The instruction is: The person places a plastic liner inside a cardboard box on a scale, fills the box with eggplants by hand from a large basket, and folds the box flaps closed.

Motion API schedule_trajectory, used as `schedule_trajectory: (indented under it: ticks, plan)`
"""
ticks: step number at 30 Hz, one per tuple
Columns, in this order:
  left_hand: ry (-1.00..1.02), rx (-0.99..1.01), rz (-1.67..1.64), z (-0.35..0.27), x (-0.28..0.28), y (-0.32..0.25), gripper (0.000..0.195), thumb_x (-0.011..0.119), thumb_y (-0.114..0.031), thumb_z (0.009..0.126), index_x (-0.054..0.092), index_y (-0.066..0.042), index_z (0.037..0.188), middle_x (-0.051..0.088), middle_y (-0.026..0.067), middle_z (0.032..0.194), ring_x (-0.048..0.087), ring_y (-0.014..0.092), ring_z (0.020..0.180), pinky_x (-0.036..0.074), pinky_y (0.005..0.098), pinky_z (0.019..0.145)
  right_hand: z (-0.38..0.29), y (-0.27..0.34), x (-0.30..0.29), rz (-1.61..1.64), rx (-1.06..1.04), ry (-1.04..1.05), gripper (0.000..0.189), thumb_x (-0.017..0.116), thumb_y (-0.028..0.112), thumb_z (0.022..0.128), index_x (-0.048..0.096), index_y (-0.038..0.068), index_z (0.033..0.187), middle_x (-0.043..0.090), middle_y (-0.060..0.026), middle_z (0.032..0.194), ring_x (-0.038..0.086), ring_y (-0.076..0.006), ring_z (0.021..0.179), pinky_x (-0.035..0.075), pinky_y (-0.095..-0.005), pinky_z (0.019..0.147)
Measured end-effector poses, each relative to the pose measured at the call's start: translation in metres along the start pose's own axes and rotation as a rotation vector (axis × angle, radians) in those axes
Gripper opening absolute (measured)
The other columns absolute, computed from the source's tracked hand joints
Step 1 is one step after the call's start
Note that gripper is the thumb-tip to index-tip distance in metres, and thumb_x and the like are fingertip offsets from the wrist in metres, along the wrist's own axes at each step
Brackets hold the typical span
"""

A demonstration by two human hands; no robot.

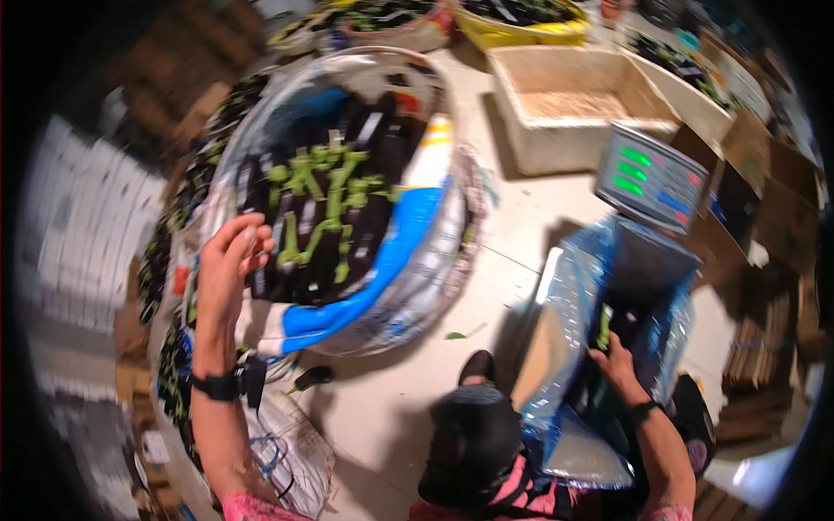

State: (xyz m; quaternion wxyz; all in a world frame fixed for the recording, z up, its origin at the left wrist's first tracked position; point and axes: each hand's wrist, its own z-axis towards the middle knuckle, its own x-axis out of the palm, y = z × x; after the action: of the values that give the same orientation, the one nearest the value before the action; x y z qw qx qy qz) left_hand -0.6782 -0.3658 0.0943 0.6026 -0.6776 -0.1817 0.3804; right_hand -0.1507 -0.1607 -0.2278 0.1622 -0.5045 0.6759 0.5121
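My left hand [238, 251] hovers at the left rim of a large woven sack [391, 241] with a rolled white and blue edge. Its fingers are loosely curled and I see nothing between them. Inside the sack lie many dark purple eggplants [374, 215], their green stems mostly bunched toward the middle. At the right, my right hand [616, 365] reaches into a cardboard box [541, 355] lined with a clear blue plastic bag [576, 280]. There it grips an eggplant [604, 325] near its green stem; the rest of that eggplant is partly hidden in shadow.
A digital scale display [651, 176] stands at the box's far end. Beyond is a foam box [554, 140]. More eggplant-filled sacks [521, 23] line the back. One loose eggplant [314, 378] lies on the tiled floor. Stacked cardboard [759, 345] is at the right.
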Motion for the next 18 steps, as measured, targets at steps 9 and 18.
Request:
schedule_trajectory:
  ticks: [9,18]
  plan:
    - [0.128,-0.234,1.148,0.051,-0.039,0.085,0.054,0.064,-0.053,0.080,0.066,-0.002,0.098,0.067,0.0224,0.095,0.063,0.037,0.098,0.050,0.0430,0.085,0.001,0.023,-0.015,-0.256,0.036,0.123,0.086,0.072,0.035,0.080,0.024,0.007,0.145,0.062,-0.0282,0.110,0.059,-0.0434,0.105,0.048,-0.0468,0.089]
    - [-0.154,0.107,1.051,0.052,-0.047,0.067,0.031,0.068,-0.029,0.076,0.066,-0.004,0.094,0.068,0.0182,0.086,0.066,0.033,0.083,0.051,0.0419,0.074,-0.017,0.072,-0.045,-0.429,0.014,0.237,0.070,0.072,0.037,0.079,0.041,0.000,0.131,0.063,-0.0274,0.107,0.060,-0.0405,0.104,0.049,-0.0458,0.089]
